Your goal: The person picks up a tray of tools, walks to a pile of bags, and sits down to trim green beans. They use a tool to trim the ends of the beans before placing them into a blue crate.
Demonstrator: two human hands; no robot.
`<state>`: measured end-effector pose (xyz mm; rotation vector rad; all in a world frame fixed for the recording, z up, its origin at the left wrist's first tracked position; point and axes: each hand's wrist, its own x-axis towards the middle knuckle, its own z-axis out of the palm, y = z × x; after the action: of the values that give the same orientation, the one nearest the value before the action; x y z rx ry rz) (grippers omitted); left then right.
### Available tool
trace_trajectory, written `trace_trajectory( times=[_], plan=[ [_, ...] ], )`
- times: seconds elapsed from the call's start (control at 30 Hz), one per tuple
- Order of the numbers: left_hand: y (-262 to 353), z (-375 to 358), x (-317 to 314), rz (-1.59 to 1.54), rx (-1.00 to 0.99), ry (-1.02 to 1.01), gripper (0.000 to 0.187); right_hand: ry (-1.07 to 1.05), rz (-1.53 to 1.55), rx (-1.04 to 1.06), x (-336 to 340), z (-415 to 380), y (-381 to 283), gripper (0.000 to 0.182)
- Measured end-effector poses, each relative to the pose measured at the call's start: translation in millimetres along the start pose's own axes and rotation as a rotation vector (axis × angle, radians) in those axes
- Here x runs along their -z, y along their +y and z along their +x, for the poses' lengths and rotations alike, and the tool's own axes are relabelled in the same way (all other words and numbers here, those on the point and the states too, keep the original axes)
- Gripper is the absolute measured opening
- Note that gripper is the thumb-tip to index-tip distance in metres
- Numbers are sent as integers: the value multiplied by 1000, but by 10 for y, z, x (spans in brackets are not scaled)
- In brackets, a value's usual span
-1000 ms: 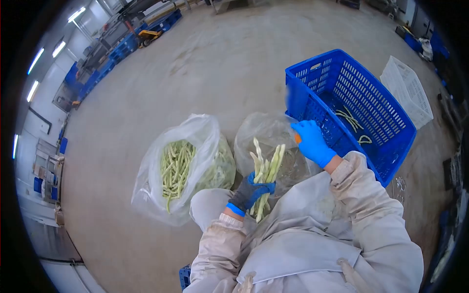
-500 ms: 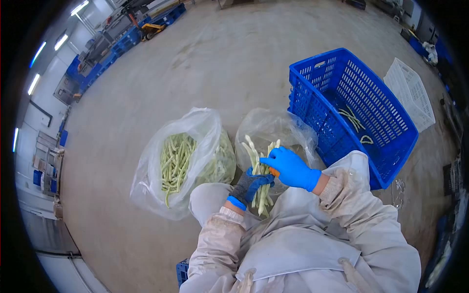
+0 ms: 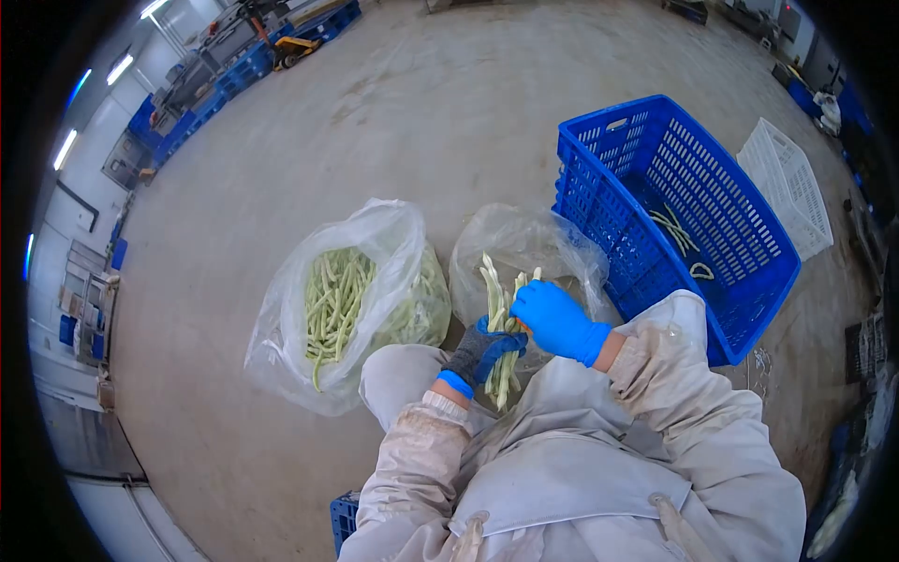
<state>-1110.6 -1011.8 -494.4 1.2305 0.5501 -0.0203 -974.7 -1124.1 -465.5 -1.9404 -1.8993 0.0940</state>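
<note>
My left hand (image 3: 487, 351), in a dark grey and blue glove with a blue cuff, is closed around a bunch of long pale green beans (image 3: 506, 375). The beans stick out above and below the fist. My right hand (image 3: 560, 320), in a blue rubber glove, is closed against the bunch's upper part. A bit of an orange object (image 3: 521, 324) shows at its fingers; the rest is hidden by the hand. Just beyond the hands stands an open clear plastic bag (image 3: 506, 229). To the left is a clear plastic bag (image 3: 393, 225) full of green beans (image 3: 337, 300).
A blue perforated crate (image 3: 609, 206) stands close on the right, with a few beans (image 3: 674, 229) inside. Behind it is a white crate (image 3: 787, 178). Part of a blue crate (image 3: 345, 513) shows at lower left. A yellow pallet jack (image 3: 295, 49) stands far off by the wall.
My right hand has shifted slightly left and down along the bunch, and less of the orange object shows. My left hand keeps its hold on the beans.
</note>
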Motion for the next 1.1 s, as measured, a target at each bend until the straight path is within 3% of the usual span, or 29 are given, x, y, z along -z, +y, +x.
trace_trajectory(
  times=[0.07, 0.13, 0.27, 0.33, 0.37, 0.43, 0.47, 0.53, 0.63, 0.73, 0.87, 0.93, 1.07, 1.1],
  plan=[
    [-16, 3, -13, -25, -4, 10, 29, 36, 33, -74, -158, -25, 59, 12],
    [-26, 2, -11, -51, -8, 22, 30, 400, 331, -384, -333, -77, 218, 14],
    [-82, 33, 60, -96, 25, 36, 29, 531, 170, -392, -204, -222, 503, 21],
    [-88, 25, 27, -88, 23, 47, 29, 168, -123, -463, -144, -295, 503, 35],
    [-75, 27, 11, -31, 2, 90, 29, 172, -130, -461, -128, -292, 493, 35],
    [-59, 67, -8, 14, -20, 136, 28, 176, 304, -223, 51, -215, 276, 48],
    [-60, 81, 1, 106, -2, 135, 27, 169, 310, -230, 88, -175, 164, 48],
    [-74, 97, -4, 201, 11, 131, 27, 144, 256, -22, 147, -32, 19, 45],
    [-126, 123, -25, 133, 12, 145, 24, -31, 32, 17, 116, 68, -23, 38],
    [-151, 121, -13, 71, -38, 106, 25, -103, -34, 52, 28, 87, 18, 31],
    [-143, 101, -20, 47, 34, 77, 25, -131, -76, 29, -89, 50, 27, 30],
    [-143, 109, -29, -9, 62, 62, 25, 114, 89, -22, -253, -28, 136, 28],
    [-133, 108, -36, 74, 51, 13, 27, 390, 598, -790, -296, -103, 894, 31],
    [-140, 80, -16, 130, 60, -2, 31, 390, 606, -793, -287, -183, 1053, 31]
  ],
)
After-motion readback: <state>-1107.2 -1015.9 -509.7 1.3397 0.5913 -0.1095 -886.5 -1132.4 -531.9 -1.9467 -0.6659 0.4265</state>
